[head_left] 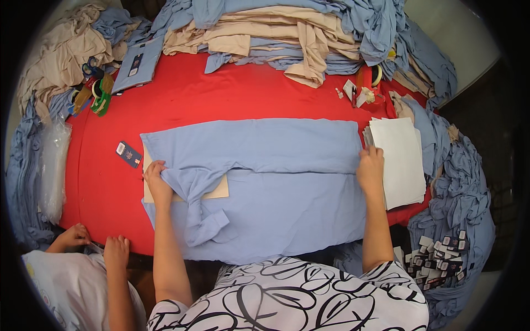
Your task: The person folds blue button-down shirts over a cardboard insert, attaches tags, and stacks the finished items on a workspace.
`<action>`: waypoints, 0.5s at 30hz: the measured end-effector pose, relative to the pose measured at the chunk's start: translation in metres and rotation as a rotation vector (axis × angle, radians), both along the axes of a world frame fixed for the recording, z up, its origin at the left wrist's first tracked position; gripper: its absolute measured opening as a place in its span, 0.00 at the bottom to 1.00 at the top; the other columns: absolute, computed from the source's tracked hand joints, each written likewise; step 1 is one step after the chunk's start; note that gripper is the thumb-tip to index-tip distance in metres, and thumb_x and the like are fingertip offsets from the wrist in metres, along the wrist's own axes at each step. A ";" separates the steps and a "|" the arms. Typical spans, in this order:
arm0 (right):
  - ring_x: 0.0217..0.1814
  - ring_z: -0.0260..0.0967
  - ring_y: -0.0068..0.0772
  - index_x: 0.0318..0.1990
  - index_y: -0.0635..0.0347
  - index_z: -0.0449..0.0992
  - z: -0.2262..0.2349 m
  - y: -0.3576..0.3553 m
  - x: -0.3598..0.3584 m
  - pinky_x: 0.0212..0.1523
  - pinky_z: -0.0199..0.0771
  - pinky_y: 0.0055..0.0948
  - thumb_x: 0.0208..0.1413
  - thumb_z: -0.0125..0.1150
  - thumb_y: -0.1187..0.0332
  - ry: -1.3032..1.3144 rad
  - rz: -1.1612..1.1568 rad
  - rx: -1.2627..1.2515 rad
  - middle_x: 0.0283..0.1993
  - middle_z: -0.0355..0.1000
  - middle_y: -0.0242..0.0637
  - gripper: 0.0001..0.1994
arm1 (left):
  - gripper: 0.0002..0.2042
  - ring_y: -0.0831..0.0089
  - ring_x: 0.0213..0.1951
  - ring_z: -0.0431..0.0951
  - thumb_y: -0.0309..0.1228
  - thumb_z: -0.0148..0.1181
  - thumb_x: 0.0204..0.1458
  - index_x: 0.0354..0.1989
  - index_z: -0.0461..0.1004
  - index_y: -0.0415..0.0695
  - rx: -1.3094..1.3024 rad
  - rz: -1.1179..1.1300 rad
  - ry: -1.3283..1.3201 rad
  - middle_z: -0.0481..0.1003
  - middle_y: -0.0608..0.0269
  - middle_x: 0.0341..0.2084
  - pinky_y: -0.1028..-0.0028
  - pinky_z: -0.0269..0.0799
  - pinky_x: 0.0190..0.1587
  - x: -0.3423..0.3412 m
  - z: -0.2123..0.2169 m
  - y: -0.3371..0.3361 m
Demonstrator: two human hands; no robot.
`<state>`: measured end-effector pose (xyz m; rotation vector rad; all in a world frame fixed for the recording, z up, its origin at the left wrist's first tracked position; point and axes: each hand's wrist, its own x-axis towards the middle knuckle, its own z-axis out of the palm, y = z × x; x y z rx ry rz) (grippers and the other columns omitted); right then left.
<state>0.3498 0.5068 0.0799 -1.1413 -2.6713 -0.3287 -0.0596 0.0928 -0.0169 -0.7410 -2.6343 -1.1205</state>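
Close under us, past our patterned top, a light blue shirt lies spread flat across the middle of the red tabletop, its lower hem hanging just over the near edge. Our left hand is closed on a bunched fold of the cloth near the shirt's left end, just over a tan card sheet that peeks out from under the fabric. Our right hand presses down with fingers curled on the fold line at the shirt's right end, just beside a stack of white card sheets near the right edge.

We judge the shirt light, soft and limp: it creases wherever it is pinched, and the sleeve trails in a loose twist toward the near edge. It will sag if lifted by one point, so holds at both ends of a fold, as now, suit it best, and the card beneath would lend stiffness.

At the near left corner another person's two hands rest on the edge. Heaps of blue and beige shirts crowd the far edge, and a small dark tag lies left of the shirt.
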 end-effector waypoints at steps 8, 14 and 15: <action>0.80 0.38 0.52 0.72 0.47 0.57 -0.075 0.042 -0.055 0.75 0.34 0.56 0.67 0.42 0.44 0.081 -0.028 -0.150 0.77 0.47 0.45 0.31 | 0.18 0.50 0.68 0.59 0.26 0.65 0.43 0.45 0.70 0.48 -0.222 -0.301 -0.108 0.66 0.58 0.63 0.47 0.42 0.72 0.020 0.040 -0.022; 0.72 0.53 0.52 0.64 0.53 0.67 -0.068 0.002 -0.069 0.70 0.49 0.53 0.61 0.55 0.60 0.297 0.263 -0.068 0.69 0.60 0.47 0.24 | 0.19 0.48 0.67 0.59 0.26 0.66 0.42 0.45 0.71 0.46 -0.334 -0.284 0.157 0.66 0.59 0.62 0.49 0.49 0.70 0.028 0.052 -0.020; 0.70 0.56 0.51 0.61 0.55 0.70 -0.062 -0.038 -0.083 0.69 0.53 0.52 0.59 0.58 0.66 0.405 0.375 -0.124 0.67 0.62 0.47 0.22 | 0.19 0.48 0.67 0.59 0.26 0.66 0.41 0.45 0.72 0.45 -0.348 -0.285 0.215 0.67 0.59 0.61 0.50 0.50 0.69 0.029 0.055 -0.023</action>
